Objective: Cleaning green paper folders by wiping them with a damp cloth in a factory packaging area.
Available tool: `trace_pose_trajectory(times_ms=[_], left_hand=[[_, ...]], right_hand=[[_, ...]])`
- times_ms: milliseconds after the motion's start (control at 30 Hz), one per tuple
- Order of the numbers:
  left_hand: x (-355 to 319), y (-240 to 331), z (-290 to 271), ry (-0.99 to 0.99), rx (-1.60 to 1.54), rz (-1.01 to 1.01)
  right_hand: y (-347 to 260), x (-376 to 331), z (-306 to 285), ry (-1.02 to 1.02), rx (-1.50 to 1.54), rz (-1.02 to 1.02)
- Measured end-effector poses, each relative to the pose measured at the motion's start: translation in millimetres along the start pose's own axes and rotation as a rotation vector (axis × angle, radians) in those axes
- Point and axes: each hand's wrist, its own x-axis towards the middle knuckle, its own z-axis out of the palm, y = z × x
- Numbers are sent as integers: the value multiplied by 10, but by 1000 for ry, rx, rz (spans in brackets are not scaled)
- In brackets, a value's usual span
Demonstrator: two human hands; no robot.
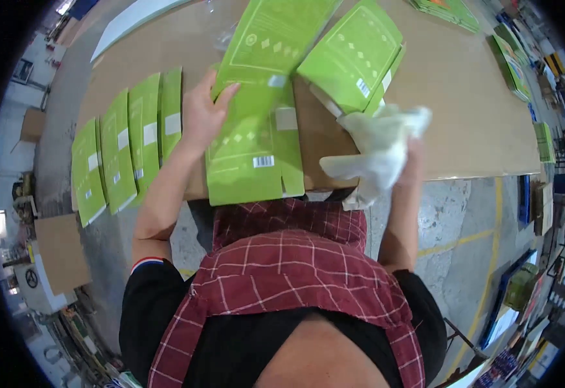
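Observation:
My left hand grips the left edge of a green printed carton, its thumb lying on top. The carton is flat and tilted up at its far end. Under its near end lies another flat green carton, with a barcode and a pale patch, reaching the table's front edge. In my right hand, a white cloth is bunched up; motion blurs it and the fingers partly. The cloth touches or hangs just over the near corner of a green carton stack on the right.
Several green cartons lie overlapped in a row on the left of the brown cardboard-topped table. More green printed pieces sit at the far right, others along the right edge. A white sheet lies far left.

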Motion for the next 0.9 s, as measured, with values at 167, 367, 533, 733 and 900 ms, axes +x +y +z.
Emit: trace_pose_trajectory(times_ms=[167, 367, 533, 733, 900], left_hand=[[-441, 157, -424, 388, 392, 439], [-1356, -87, -808, 260, -410, -123], [-1911, -136, -594, 204, -899, -529], [-1978, -562, -43, -15, -1158, -815], [-1867, -451, -8, 27, 300, -346]], right_hand=[[957, 108, 918, -108, -239, 459], [1291, 558, 659, 193, -289, 306], [1194, 919, -113, 435, -50, 1], [598, 802, -122, 228, 72, -13], [575, 369, 523, 253, -310, -137]])
